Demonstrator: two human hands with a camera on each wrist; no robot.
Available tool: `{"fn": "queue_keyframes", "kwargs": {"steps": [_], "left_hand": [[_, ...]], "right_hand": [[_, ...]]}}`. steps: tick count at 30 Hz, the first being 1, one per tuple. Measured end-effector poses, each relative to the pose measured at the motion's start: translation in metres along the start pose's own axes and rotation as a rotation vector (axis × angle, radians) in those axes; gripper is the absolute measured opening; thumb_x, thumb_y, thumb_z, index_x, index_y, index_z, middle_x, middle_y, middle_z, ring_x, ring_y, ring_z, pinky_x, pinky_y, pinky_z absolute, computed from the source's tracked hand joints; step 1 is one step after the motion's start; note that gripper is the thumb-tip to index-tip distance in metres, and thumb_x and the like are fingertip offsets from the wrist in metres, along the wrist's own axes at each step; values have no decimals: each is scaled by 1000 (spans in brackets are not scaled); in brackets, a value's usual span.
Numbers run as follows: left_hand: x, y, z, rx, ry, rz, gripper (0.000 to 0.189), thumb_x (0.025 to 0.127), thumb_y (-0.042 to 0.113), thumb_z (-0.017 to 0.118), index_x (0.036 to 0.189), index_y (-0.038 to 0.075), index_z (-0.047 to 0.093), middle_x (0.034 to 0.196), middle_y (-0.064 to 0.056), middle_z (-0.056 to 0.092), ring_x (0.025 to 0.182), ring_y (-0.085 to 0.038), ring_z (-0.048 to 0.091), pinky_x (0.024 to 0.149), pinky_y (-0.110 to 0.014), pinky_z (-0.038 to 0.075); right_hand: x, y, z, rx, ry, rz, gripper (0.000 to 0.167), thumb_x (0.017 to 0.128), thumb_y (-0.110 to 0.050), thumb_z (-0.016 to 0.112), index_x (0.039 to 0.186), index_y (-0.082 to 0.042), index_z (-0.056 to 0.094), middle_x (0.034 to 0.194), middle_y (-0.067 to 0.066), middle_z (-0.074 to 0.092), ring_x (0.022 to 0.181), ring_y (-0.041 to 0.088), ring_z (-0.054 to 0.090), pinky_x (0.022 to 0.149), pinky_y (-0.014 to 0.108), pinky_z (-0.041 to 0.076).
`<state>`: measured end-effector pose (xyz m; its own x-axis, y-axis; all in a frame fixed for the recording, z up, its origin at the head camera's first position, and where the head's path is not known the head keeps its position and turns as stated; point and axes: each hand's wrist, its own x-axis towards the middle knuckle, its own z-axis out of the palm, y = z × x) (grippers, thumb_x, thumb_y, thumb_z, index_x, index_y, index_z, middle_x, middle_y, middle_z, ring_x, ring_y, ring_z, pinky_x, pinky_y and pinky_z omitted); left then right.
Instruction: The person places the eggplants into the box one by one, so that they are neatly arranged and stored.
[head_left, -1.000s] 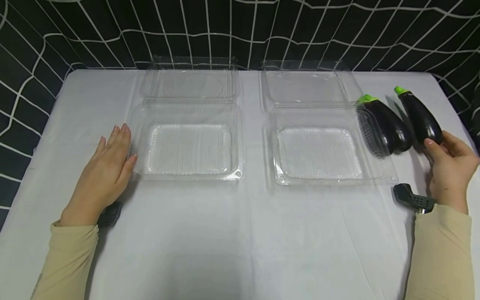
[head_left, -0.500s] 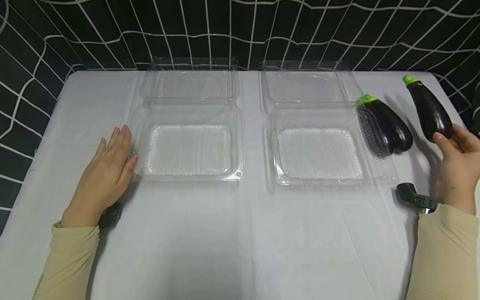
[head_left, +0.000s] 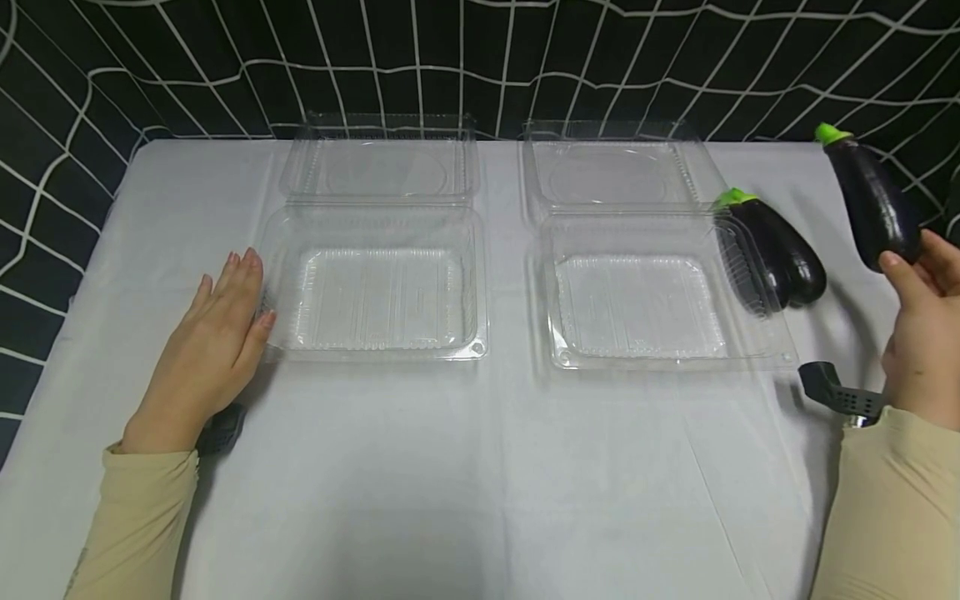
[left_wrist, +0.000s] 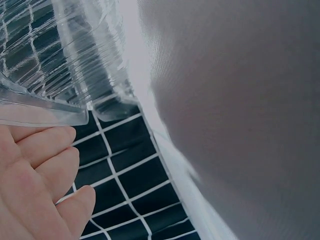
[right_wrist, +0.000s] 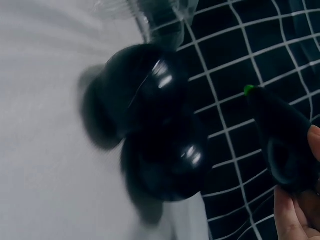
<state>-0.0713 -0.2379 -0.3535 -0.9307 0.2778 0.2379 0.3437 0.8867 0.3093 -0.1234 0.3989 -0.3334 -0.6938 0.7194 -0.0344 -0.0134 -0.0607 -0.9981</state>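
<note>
While the right hand pinches a glossy black, green-capped eggplant by its thick end, raised at the right of the white-covered table, the left hand lies, fingers straight, at the left edge of a clear plastic hinged container.

We look into what appears a staged workspace, building type unclear: a white-covered table with dark, white-gridded backdrop beyond its left, far and right edges.

The left container and right container stand side by side on the table, lids behind. Two eggplants lie right of both; a third eggplant sits farther right in the right hand.
</note>
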Motion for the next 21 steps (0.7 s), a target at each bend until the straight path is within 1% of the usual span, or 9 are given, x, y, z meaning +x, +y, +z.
{"fn": "queue_keyframes", "kwargs": {"steps": [2,3,4,7,12,16,21], "left_hand": [[0,0,0,-3,-2,1,57,102,25,39,144,-10,24,149,-25,26,140,-34,19,115,-44,9],[0,0,0,-3,-3,0,57,102,25,38,144,-10,24,149,-25,26,140,-34,19,115,-44,9],[0,0,0,-4,-3,0,57,102,26,38,144,-10,24,149,-25,26,140,-34,19,115,-44,9],[0,0,0,-5,-8,-3,57,102,26,38,144,-10,23,149,-25,26,140,-33,19,115,-44,9],[0,0,0,-1,-11,-6,57,102,26,38,144,-10,23,149,-24,26,140,-33,19,115,-44,9],[0,0,0,0,-6,-3,57,101,25,39,144,-10,24,149,-25,26,140,-34,19,115,-44,9],[0,0,0,1,-3,0,57,101,24,40,144,-10,24,148,-25,26,140,-34,19,115,-45,9]], "right_hand": [[-4,-4,1,2,5,-9,48,80,-13,75,125,-17,60,123,-4,52,108,4,48,93,9,38],[-5,-5,2,9,6,-27,47,80,-12,75,124,-16,60,123,-3,52,109,5,48,95,10,37],[-6,-6,3,12,10,-46,46,80,-11,74,124,-16,60,123,-3,52,110,5,49,95,10,37],[-7,-7,7,72,8,-95,44,79,-7,75,120,-12,63,121,1,54,110,9,50,94,11,39],[-11,-13,15,146,-12,-135,42,76,-3,76,116,-8,66,117,5,57,109,12,53,93,13,41],[-17,-20,20,151,-28,-162,40,78,0,74,117,-7,66,115,5,59,107,12,54,93,13,42],[-24,-24,23,121,-53,-248,38,82,3,69,118,-7,64,117,6,60,111,15,54,97,16,40]]}}
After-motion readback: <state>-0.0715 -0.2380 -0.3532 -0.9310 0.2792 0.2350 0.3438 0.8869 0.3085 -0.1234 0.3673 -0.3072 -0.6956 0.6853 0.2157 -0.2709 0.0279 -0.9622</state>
